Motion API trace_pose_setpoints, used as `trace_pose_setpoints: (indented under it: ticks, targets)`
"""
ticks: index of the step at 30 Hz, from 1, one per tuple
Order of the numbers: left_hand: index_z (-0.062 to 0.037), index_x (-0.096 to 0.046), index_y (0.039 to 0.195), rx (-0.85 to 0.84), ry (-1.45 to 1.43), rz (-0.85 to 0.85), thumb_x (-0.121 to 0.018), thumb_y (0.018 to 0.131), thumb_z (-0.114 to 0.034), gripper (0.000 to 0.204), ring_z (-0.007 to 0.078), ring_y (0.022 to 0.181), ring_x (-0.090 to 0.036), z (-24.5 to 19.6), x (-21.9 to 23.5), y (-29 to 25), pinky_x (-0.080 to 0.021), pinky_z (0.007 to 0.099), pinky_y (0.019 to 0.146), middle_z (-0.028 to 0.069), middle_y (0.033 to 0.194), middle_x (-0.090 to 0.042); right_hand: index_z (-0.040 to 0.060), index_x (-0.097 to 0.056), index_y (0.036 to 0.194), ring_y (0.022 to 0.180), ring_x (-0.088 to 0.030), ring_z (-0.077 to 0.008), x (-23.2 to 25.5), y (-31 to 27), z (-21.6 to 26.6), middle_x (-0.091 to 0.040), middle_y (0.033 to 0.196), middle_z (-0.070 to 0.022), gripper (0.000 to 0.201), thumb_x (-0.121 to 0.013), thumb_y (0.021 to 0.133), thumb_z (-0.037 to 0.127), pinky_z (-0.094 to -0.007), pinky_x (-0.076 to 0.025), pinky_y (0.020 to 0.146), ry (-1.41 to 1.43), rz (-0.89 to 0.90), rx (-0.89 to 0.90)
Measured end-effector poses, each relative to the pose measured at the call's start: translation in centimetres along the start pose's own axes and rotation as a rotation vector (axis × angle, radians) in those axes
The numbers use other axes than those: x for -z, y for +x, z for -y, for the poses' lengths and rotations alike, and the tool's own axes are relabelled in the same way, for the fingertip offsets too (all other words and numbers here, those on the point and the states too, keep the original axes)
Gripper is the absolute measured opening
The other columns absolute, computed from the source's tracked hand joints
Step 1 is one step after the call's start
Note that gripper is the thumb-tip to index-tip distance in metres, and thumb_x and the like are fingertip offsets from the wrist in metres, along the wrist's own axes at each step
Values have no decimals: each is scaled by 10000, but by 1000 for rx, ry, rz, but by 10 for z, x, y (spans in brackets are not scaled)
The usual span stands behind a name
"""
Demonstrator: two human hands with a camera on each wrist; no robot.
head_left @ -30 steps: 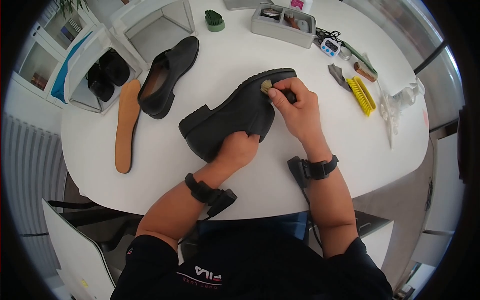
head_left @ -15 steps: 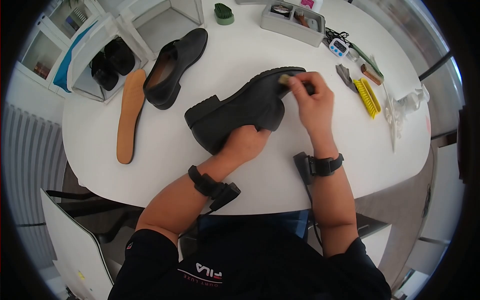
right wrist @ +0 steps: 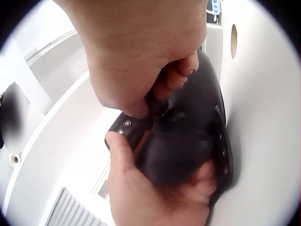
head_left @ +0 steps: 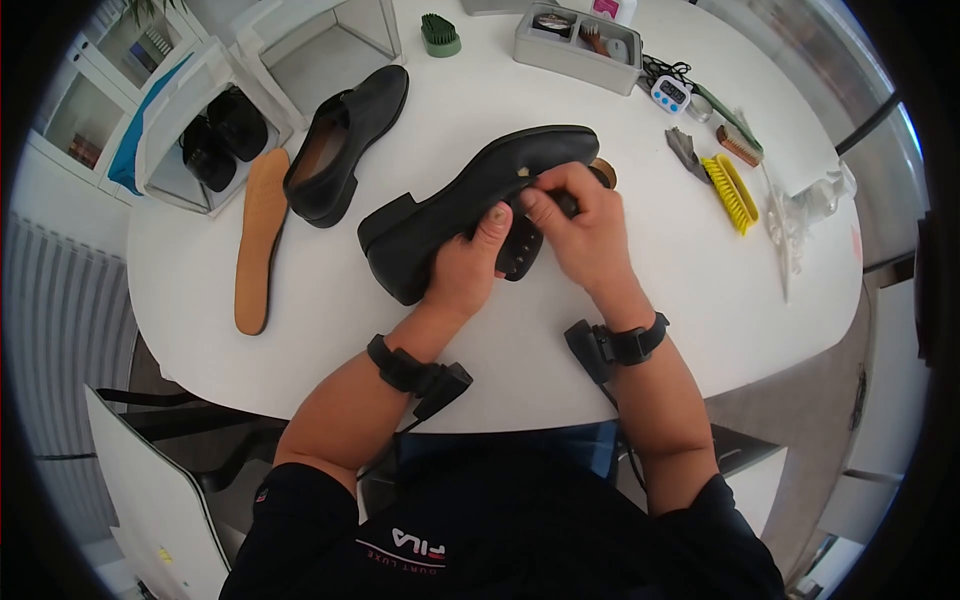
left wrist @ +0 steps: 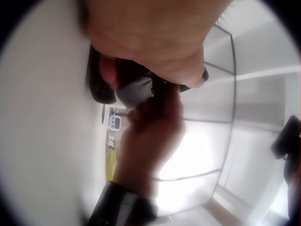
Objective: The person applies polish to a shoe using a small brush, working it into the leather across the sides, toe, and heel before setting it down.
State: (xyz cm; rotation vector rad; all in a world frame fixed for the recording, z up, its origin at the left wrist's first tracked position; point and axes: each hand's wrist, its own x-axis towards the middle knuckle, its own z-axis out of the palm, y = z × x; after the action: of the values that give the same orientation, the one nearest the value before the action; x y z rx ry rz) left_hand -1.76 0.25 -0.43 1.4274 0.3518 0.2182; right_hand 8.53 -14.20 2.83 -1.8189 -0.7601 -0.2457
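Our left hand [head_left: 462, 270] grips the shoe [head_left: 420, 228] above the worktop [head_left: 700, 320], back from its near edge, and our right hand [head_left: 592, 230] pinches the brush [head_left: 524, 172] at the upper [head_left: 540, 148], the eyelets [right wrist: 128, 123] having just rolled into view, so brushing has probably reached a fresh patch.
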Motion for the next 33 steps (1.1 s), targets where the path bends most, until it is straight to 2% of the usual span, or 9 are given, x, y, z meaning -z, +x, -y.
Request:
trace_pose_setpoints:
  ticks: [4,8,14,18,20,23,27,30,33]
  targets:
    - [-46,-716,1221,-59,-71,-17,-556,1030,-686,686,103,798,-692,4,9,8,-551,247,581,27,983,-723,68,-703,991,681,-728,-224,-2,-1,4,-744,782,-95,185,-816,932,201,-329,-542,624,140,154,59]
    - [-27,-695,1233,-31,-177,-18,-476,1045,-721,752,108,768,-681,5,11,12,-552,255,606,47,958,-716,60,-701,982,652,-715,-248,-6,2,3,-748,812,-96,207,-823,919,215,-345,-541,591,-114,-100,1]
    - [-57,-645,1309,-114,-246,17,-458,1075,-661,674,148,788,-709,1,12,15,-573,319,628,39,1026,-739,79,-719,969,676,-709,-299,-17,-7,22,-721,793,-108,187,-829,891,208,-370,-543,596,62,127,200]
    - [-35,-688,1247,-72,-251,76,-465,1054,-709,736,117,816,-694,-3,13,14,-586,267,688,49,1011,-725,77,-701,965,687,-709,-306,-13,0,9,-724,791,-110,196,-829,880,200,-368,-549,604,-92,-67,-20]
    - [-34,-687,1254,-64,-245,90,-467,1051,-710,740,118,823,-697,-1,10,17,-593,269,699,52,1028,-726,86,-699,962,671,-701,-320,-16,-6,13,-718,762,-108,196,-826,877,210,-383,-545,603,-59,-76,37]
    - [-31,-690,1252,-165,-298,-43,-482,1045,-711,741,115,823,-700,8,8,21,-588,269,687,50,1015,-733,71,-698,960,650,-709,-313,-17,-12,13,-727,754,-113,191,-834,893,186,-376,-536,595,103,361,191]
    - [-21,-703,1240,-104,-239,77,-499,1037,-717,753,109,811,-688,0,21,17,-562,257,672,46,1014,-734,109,-693,905,638,-693,-331,0,2,-8,-694,679,-94,185,-822,849,228,-432,-530,588,-233,259,6]
    - [-11,-712,1239,-117,-234,71,-498,1039,-714,762,109,837,-685,2,18,17,-556,252,694,50,1034,-737,110,-683,891,636,-693,-330,-7,-3,-6,-695,677,-89,185,-817,849,231,-431,-528,584,-197,143,36]
    - [-2,-689,1289,-158,-181,-10,-462,1065,-684,753,138,935,-702,6,19,21,-568,275,791,56,1108,-744,96,-686,885,648,-702,-320,-10,-7,1,-714,709,-91,184,-821,859,217,-403,-535,601,-117,268,153]
